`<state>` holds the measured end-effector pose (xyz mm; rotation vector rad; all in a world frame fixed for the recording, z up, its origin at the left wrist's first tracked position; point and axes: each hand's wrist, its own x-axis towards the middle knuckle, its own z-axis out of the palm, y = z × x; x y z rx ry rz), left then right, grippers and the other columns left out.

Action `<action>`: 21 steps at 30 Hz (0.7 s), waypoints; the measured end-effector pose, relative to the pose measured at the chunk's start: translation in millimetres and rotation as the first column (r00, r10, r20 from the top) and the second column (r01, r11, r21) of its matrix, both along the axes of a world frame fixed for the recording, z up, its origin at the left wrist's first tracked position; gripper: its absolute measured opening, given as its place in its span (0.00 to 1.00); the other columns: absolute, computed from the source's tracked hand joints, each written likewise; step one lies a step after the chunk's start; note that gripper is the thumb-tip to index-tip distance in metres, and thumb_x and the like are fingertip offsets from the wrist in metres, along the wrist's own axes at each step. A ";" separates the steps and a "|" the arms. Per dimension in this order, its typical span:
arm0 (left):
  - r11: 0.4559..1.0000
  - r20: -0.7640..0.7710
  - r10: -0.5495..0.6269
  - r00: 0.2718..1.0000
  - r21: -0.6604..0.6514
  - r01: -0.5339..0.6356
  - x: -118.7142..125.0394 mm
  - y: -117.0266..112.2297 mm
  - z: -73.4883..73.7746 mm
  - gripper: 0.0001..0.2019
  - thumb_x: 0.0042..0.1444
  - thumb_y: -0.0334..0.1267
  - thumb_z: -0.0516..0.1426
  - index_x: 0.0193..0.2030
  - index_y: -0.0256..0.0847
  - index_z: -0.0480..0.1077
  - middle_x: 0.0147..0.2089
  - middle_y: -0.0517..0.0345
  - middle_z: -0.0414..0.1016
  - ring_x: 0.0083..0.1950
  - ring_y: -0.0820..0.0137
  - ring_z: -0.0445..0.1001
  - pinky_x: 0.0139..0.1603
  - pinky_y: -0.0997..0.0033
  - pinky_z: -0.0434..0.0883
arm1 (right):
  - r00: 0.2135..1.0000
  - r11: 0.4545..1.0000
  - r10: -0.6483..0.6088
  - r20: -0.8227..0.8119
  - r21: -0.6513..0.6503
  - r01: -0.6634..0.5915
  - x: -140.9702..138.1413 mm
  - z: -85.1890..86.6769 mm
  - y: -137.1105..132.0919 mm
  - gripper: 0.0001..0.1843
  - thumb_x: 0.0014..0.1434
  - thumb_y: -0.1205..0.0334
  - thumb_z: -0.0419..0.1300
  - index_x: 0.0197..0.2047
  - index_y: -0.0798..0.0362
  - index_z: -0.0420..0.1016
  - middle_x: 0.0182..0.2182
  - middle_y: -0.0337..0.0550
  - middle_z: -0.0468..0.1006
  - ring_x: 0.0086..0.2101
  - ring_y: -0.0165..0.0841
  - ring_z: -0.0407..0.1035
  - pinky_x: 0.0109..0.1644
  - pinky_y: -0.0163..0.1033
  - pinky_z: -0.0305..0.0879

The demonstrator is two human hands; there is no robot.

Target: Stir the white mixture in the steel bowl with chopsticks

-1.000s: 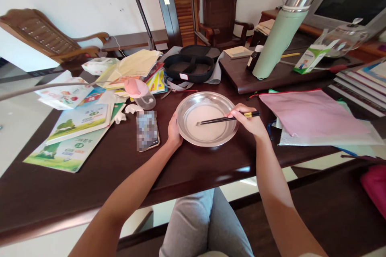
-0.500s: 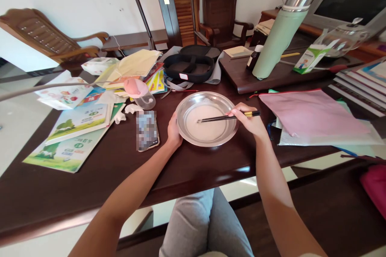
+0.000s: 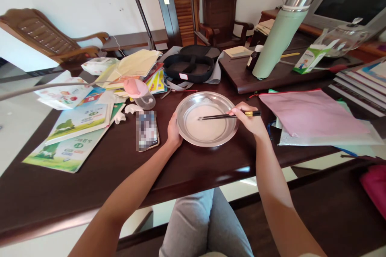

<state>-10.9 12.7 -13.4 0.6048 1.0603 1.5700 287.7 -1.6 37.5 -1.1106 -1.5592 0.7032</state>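
A round metal bowl [image 3: 207, 141] stands on the dark table, with a whitish liquid [image 3: 205, 128] in its bottom. My left hand [image 3: 174, 131] grips the bowl's left side, its fingertips partly hidden by the rim. Over the bowl's right rim, my right hand [image 3: 247, 119] is closed around a pair of black chopsticks [image 3: 217, 117] with gold bands near the back end. The chopstick tips point left and reach the liquid near the middle of the bowl.
Left of the bowl lies a phone [image 3: 147, 130], with booklets [image 3: 75, 128] and a pink-topped clear cup [image 3: 140, 93] beyond. Behind sits an open black case [image 3: 189, 66]. A green thermos [image 3: 280, 40] stands at the back right; a pink zip pouch [image 3: 313, 112] lies to the right.
The chopstick tips have shifted slightly right and up within the liquid. My left hand and the bowl look unmoved.
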 end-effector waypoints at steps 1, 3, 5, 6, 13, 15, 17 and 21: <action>1.000 0.002 0.003 1.000 -0.005 -0.003 0.0 0.1 0.2 0.17 0.54 0.56 0.75 0.41 0.46 0.86 0.48 0.55 0.93 0.61 0.51 0.89 0.68 0.55 0.81 | 0.999 0.998 -0.052 -0.006 0.023 0.052 2.0 -1.1 1.2 0.34 0.65 0.19 0.69 0.30 0.42 0.86 0.33 0.44 0.92 0.40 0.47 0.87 0.52 0.54 0.81; 1.000 -0.001 0.002 1.000 -0.012 -0.002 -0.2 0.0 0.4 0.17 0.54 0.55 0.75 0.41 0.45 0.86 0.48 0.54 0.93 0.62 0.49 0.89 0.68 0.54 0.81 | 0.984 0.984 -0.169 -0.060 0.054 0.173 8.2 -3.0 2.8 0.36 0.66 0.18 0.68 0.27 0.42 0.83 0.28 0.43 0.89 0.37 0.47 0.85 0.53 0.56 0.81; 1.000 -0.014 -0.003 1.000 -0.011 0.003 -0.5 -0.3 0.4 0.18 0.53 0.56 0.75 0.41 0.45 0.85 0.48 0.54 0.93 0.64 0.48 0.88 0.70 0.52 0.81 | 0.967 0.972 -0.221 -0.130 0.047 0.229 13.3 -3.5 2.5 0.38 0.66 0.17 0.66 0.23 0.42 0.79 0.24 0.42 0.85 0.33 0.47 0.84 0.49 0.55 0.82; 1.000 -0.020 -0.006 1.000 -0.006 0.006 -0.7 -0.4 0.4 0.18 0.53 0.56 0.75 0.41 0.46 0.85 0.48 0.54 0.93 0.65 0.47 0.88 0.70 0.51 0.81 | 0.967 0.976 -0.208 -0.148 0.033 0.215 14.1 -3.2 1.7 0.39 0.66 0.17 0.66 0.22 0.42 0.78 0.23 0.42 0.84 0.31 0.47 0.84 0.47 0.55 0.82; 1.000 0.007 0.010 1.000 -0.006 -0.010 0.1 -0.5 2.1 0.15 0.53 0.53 0.76 0.38 0.46 0.85 0.48 0.54 0.93 0.61 0.50 0.88 0.67 0.55 0.82 | 1.000 0.999 0.026 0.000 -0.019 -0.026 0.1 -1.1 -0.4 0.35 0.64 0.18 0.69 0.30 0.42 0.87 0.33 0.45 0.92 0.40 0.47 0.88 0.49 0.52 0.81; 1.000 0.014 0.013 1.000 -0.007 -0.013 0.6 -0.3 2.6 0.16 0.51 0.52 0.76 0.39 0.45 0.86 0.48 0.55 0.94 0.59 0.51 0.89 0.65 0.56 0.83 | 0.998 0.998 -0.055 0.000 0.019 0.055 2.5 -1.8 1.3 0.36 0.65 0.17 0.68 0.30 0.42 0.86 0.32 0.43 0.91 0.39 0.46 0.86 0.51 0.53 0.80; 1.000 0.004 0.011 1.000 -0.012 -0.011 0.8 -0.2 2.2 0.16 0.51 0.53 0.76 0.40 0.45 0.86 0.48 0.54 0.93 0.59 0.50 0.89 0.65 0.55 0.83 | 0.986 0.986 -0.156 -0.055 0.044 0.158 8.1 -1.9 2.0 0.38 0.66 0.17 0.66 0.26 0.42 0.82 0.27 0.42 0.88 0.35 0.46 0.84 0.50 0.54 0.80; 1.000 -0.026 0.000 1.000 -0.011 0.000 0.1 -0.2 -0.1 0.19 0.55 0.57 0.75 0.41 0.46 0.85 0.47 0.54 0.92 0.62 0.48 0.88 0.68 0.51 0.81 | 0.979 0.991 -0.135 -0.150 0.002 0.137 11.7 0.5 -0.8 0.39 0.65 0.17 0.67 0.22 0.42 0.78 0.23 0.42 0.84 0.30 0.45 0.83 0.44 0.53 0.81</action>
